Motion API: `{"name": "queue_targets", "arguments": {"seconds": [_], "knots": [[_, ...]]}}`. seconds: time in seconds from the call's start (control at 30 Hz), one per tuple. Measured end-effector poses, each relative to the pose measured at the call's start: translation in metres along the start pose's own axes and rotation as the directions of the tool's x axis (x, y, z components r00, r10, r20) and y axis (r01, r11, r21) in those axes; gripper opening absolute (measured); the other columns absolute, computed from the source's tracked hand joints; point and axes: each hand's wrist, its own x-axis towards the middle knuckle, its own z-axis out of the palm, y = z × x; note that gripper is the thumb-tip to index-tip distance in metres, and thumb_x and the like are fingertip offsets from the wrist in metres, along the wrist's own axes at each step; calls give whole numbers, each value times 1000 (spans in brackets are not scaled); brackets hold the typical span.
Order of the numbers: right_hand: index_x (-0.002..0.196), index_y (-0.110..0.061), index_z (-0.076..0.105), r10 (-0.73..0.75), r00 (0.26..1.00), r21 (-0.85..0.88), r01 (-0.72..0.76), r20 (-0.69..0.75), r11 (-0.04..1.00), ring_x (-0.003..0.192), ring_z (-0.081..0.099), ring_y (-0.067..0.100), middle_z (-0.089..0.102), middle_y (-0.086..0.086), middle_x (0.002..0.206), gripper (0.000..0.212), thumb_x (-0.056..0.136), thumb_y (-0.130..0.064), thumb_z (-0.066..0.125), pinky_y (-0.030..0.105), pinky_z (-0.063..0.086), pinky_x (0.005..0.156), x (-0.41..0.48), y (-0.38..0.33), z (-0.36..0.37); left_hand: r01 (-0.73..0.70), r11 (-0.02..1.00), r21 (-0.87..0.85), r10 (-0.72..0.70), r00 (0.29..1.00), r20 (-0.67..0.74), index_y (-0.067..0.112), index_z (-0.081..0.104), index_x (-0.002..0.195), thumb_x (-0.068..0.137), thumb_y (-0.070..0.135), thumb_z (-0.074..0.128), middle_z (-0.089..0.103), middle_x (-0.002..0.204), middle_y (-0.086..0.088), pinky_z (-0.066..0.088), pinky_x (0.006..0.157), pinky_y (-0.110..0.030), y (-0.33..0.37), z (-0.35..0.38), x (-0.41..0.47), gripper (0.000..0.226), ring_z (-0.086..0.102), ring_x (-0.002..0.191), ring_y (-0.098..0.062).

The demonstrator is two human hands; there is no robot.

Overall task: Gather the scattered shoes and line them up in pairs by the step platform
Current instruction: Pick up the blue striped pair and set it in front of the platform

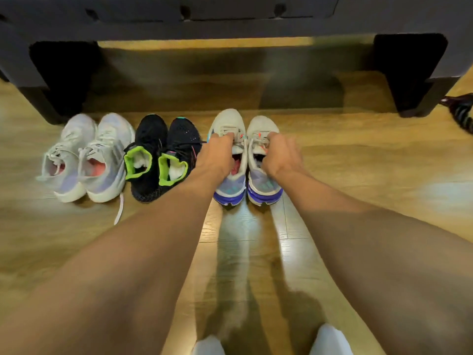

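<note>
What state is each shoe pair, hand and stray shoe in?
White pair: side by side, untouched.
Black pair: side by side, untouched.
Grey-blue pair: side by side, held.
Left hand: grips its left shoe.
Right hand: grips its right shoe.
Dark shoe: apart, at right edge.

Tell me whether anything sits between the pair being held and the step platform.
Nothing visible does. The left hand and right hand grip the grey-and-blue pair, and only bare floor lies between its toes and the step platform.
</note>
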Motion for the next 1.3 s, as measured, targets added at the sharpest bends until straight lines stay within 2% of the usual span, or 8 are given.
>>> {"name": "queue_targets", "arguments": {"seconds": [0.17,0.33,0.4,0.6,0.8,1.03,1.17,1.3], "knots": [[123,-16,58,19,997,-12,-20,-80,1000,103,60,34,66,14,109,42,83,-6,66,39,50,80,17,1,4,9,1000,-4,-9,1000,-4,19,34,140,81,-6,53,42,126,-20,37,71,-44,-16,23,8,67,54,104,-48],[120,-16,59,13,991,32,-9,-134,999,93,62,32,68,11,100,40,82,-3,65,38,53,74,13,-6,14,41,998,-38,-43,998,-35,18,36,134,81,-8,54,39,125,-19,44,74,-49,-27,25,10,62,54,99,-47],[122,-16,58,0,989,41,6,-145,999,92,63,31,68,10,97,42,83,-4,66,40,54,76,11,-10,21,49,998,-25,-50,998,-32,17,35,134,80,-10,53,38,126,-19,44,73,-48,-26,27,10,63,54,100,-47],[127,-19,53,-12,997,11,13,-77,1000,91,65,30,69,9,100,45,85,-13,69,44,57,77,5,-4,31,34,999,29,-35,999,11,20,29,142,81,-11,53,34,132,-19,40,72,-45,-28,29,13,73,52,106,-46],[127,-17,50,-22,1000,-37,22,-16,999,94,63,30,66,10,102,47,84,-11,67,41,55,79,1,-2,32,43,996,81,-48,997,65,19,27,141,79,-12,55,33,131,-20,41,71,-46,-26,25,11,75,52,105,-45],[121,-12,52,69,997,-14,-70,-29,997,99,60,32,64,14,108,34,89,-16,63,40,51,78,-1,-6,25,54,977,208,-69,995,67,10,25,141,87,0,57,36,134,-25,46,84,-49,-21,25,7,63,46,117,-44],[120,-9,54,153,984,-20,-152,88,988,106,57,31,60,15,114,38,85,-16,67,35,45,75,1,-5,23,31,964,263,-56,994,89,3,17,147,87,-1,53,30,141,-35,45,92,-49,-7,28,8,70,41,123,-47],[116,-9,58,177,982,-14,-177,68,984,105,58,30,60,14,113,32,85,-16,68,33,44,71,4,-6,24,52,959,279,-68,997,49,-5,23,142,89,-2,51,34,138,-36,46,92,-49,-4,30,9,60,43,122,-47]]}}
